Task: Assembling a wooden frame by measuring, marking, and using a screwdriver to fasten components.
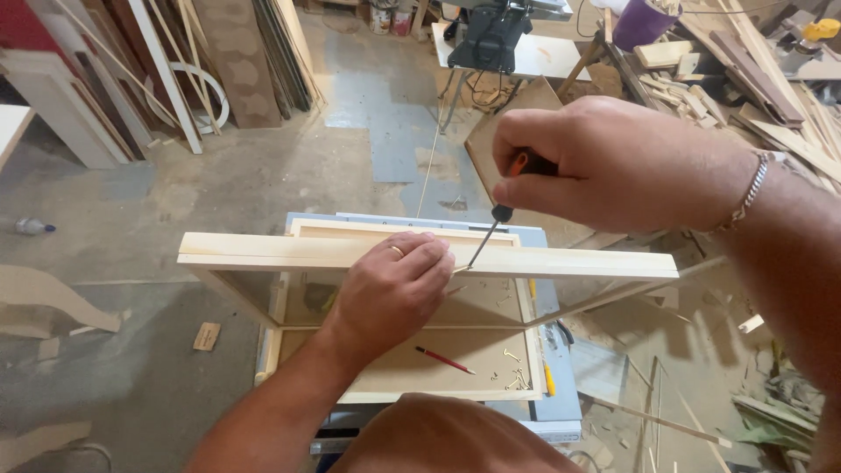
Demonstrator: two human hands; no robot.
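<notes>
So the landmark here was the long pale wooden rail [420, 256], the top edge of a wooden frame that stood upright across the middle of the view. The left hand [392, 285] was clamped down on that rail from the near side, fingers curled over its top edge, a ring showing on one finger. It looked like the fingertips pinched something small against the wood right at the tool's tip, but it was too tiny to tell what.

The right hand [604, 162] sat above and to the right of the rail, fist closed tight round the orange-and-black handle of a screwdriver [495, 223]. The shaft slanted down and to the left, and its tip met the rail's top face just beside the left fingertips. A chain bracelet [749, 194] was on that wrist.

Below the rail, a flat board [412, 350] lay on a blue-edged table [565, 385], with a red pencil [445, 360] and a scatter of small screws [517, 378] on it. Beyond the rail was dusty concrete floor [263, 184], and off to its far right a heap of wood offcuts [745, 79].
</notes>
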